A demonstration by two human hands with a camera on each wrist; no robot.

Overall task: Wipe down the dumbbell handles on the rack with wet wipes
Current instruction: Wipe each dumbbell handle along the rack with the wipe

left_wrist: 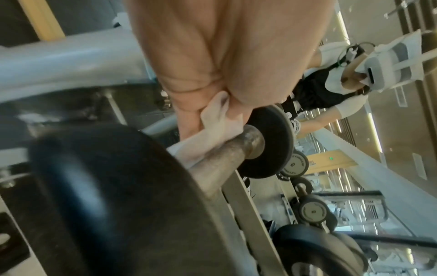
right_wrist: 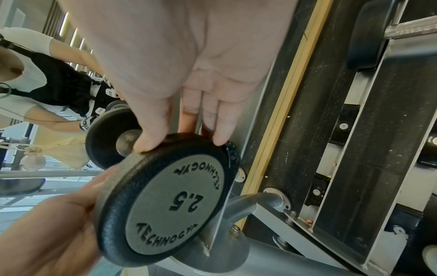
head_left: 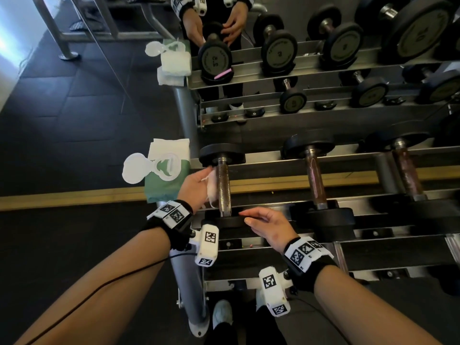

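**Two hands on one dumbbell at the rack's left end**

One wet wipe (head_left: pixel 211 186) sits bunched between the left hand (head_left: pixel 196 188) and the handle (head_left: pixel 224 188) of the leftmost dumbbell on the near rack (head_left: pixel 273 168). The left wrist view shows the fingers (left_wrist: pixel 189 119) curled round the wipe, pressing it against the left side of the brownish metal bar, close to the far weight plate (head_left: pixel 222 153). A loose corner of the wipe hangs below the hand.

The right hand (head_left: pixel 270 227) rests on the near weight plate (right_wrist: pixel 165 196), marked 2.5. Its fingers (right_wrist: pixel 151 138) are nearly straight, tips laid over the plate's rim, with the thumb on the handle side; they curl round nothing.

A green pack of wipes (head_left: pixel 169 170) with its white lid flipped open lies just left of the dumbbell, at the rack's end.

Much of the handle's left side is hidden behind the wipe and hand. The left fingertips cannot be seen in any view. Both wrist pictures are blurred near the lens, and the near plate fills much of the left wrist view. Beyond the rack, a mirror (head_left: pixel 323 33) repeats the hands and dumbbells.
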